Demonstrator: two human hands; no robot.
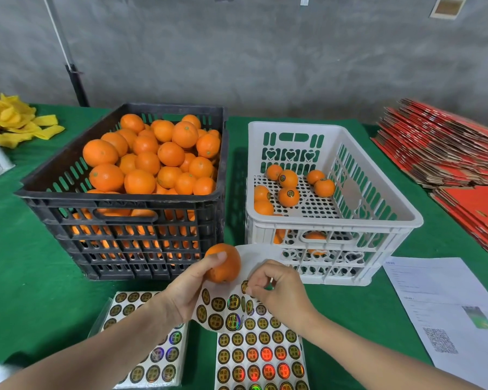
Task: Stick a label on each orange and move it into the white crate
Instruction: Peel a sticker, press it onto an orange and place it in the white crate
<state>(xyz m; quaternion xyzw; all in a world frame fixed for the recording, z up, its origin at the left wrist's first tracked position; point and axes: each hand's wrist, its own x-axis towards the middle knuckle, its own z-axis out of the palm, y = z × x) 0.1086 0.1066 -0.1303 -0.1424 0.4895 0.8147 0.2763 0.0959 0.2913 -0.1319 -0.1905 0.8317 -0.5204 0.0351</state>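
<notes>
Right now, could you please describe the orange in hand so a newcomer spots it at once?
Find the black crate heaped with oranges. In front of its near right corner, the left hand grips one orange. It alone is outside any crate.

Even, fairly bright overhead light; a soft shadow lies on the tabletop (pixel 237 153) between the black crate (pixel 130 235) and white crate (pixel 378 229). Holographic label sheets (pixel 261 356) glint. Edges bend with wide-angle distortion; detail slightly soft
</notes>
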